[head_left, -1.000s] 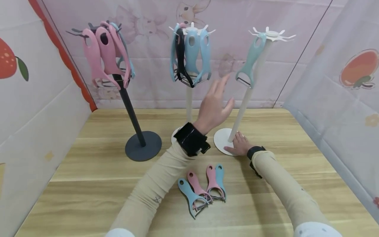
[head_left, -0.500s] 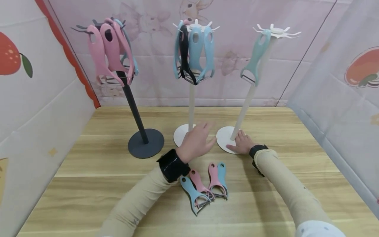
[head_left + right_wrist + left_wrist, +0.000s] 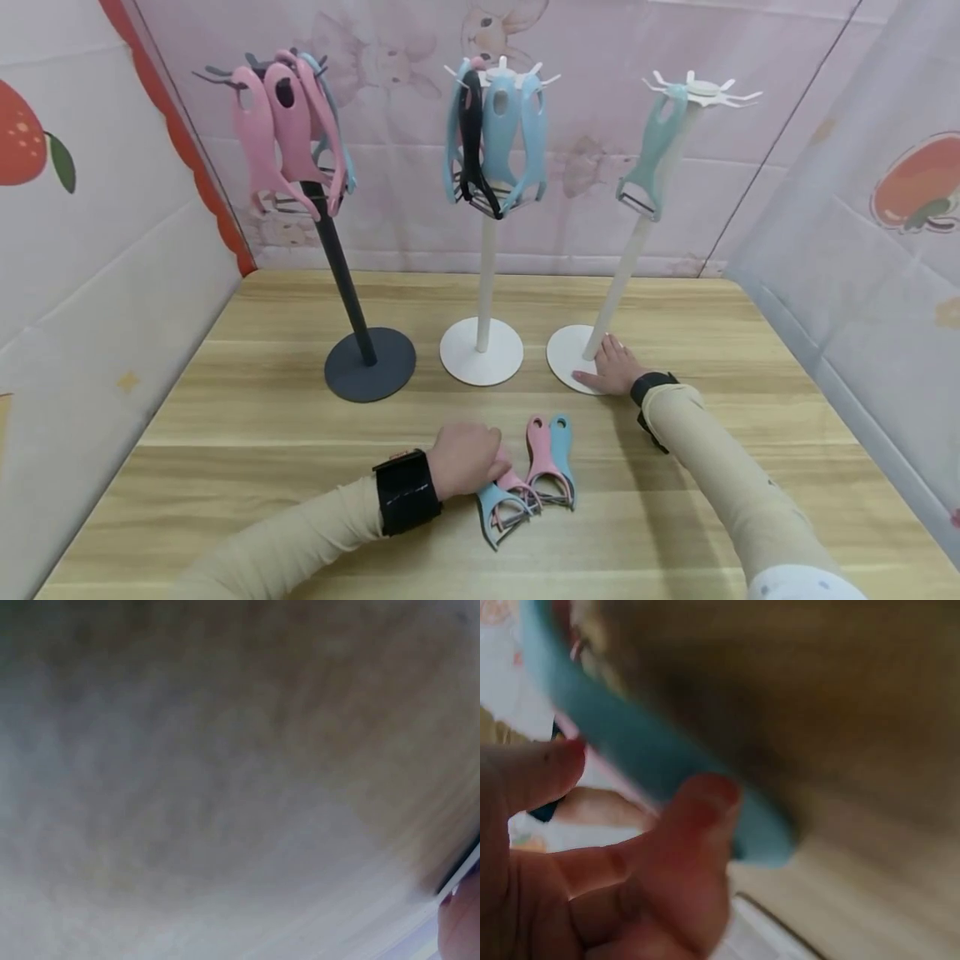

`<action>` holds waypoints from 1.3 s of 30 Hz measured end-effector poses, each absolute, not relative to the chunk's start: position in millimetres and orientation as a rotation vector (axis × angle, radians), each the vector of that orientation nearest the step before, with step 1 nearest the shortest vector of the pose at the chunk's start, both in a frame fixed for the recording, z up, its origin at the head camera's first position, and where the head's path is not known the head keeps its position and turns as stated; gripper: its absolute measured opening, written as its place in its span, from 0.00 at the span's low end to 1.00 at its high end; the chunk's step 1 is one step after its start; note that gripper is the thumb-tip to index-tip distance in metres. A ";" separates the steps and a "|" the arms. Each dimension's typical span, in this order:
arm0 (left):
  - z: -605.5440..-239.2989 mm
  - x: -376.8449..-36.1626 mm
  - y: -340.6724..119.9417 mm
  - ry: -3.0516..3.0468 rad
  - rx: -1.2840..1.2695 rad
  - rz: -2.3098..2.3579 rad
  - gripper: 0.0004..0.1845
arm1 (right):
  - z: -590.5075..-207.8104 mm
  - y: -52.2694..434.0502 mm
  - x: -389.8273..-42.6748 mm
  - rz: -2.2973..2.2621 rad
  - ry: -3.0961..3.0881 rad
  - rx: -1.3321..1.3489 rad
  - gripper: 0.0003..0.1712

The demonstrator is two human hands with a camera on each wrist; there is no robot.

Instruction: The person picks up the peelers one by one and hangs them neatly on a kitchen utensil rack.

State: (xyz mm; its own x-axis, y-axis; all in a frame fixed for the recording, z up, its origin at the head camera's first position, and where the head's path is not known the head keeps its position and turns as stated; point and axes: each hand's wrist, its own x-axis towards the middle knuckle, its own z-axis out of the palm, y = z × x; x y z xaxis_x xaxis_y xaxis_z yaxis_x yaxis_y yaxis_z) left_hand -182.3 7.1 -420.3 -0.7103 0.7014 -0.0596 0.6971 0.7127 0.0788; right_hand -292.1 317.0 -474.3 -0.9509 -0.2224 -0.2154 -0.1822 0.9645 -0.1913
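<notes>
Low over the table, my left hand (image 3: 467, 458) pinches the handle of a blue peeler (image 3: 498, 505), covering that handle in the head view. In the left wrist view the thumb and a finger are at the blurred blue handle (image 3: 641, 735). Partly behind the hand lies a pink peeler (image 3: 517, 483). Beside them, a second pink peeler (image 3: 538, 446) and a second blue peeler (image 3: 561, 446) lie on the table. My right hand (image 3: 617, 367) rests with extended fingers on the round base (image 3: 567, 354) of the right white stand, near its pole. A pale teal peeler (image 3: 660, 137) hangs from that stand.
At the left, a dark grey stand (image 3: 347, 287) carries several pink and blue peelers. The middle white stand (image 3: 486, 283) holds several blue peelers and a black one (image 3: 471, 137). Patterned cloth walls (image 3: 600, 233) enclose the table at the back and sides.
My left hand has come down from near the hanging peelers to those on the table, and its fingers have closed on a blue peeler. The right hand stays on the base.
</notes>
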 end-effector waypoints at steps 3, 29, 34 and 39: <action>-425.3 -181.8 5.8 2.801 1.180 0.154 0.17 | -476.6 318.6 -293.3 -0.249 2.880 -0.296 0.50; -423.6 -211.1 -2.1 2.683 1.234 0.360 0.06 | -477.8 318.4 -295.1 -0.273 2.858 -0.272 0.53; -425.7 -211.1 -1.3 2.639 1.230 0.450 0.12 | -478.3 319.3 -296.1 -0.261 2.867 -0.274 0.52; -426.4 -210.9 -2.1 2.623 1.191 0.496 0.18 | -478.2 319.5 -296.2 -0.262 2.862 -0.271 0.51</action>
State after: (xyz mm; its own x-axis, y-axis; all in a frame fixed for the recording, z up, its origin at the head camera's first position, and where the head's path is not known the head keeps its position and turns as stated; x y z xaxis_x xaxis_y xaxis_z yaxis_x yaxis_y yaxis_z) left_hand -210.9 -2.1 -426.4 -0.6480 0.7594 -0.0578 0.6858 0.6149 0.3894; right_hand -296.2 319.5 -478.2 -0.9503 -0.2058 -0.2336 -0.1599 0.9665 -0.2010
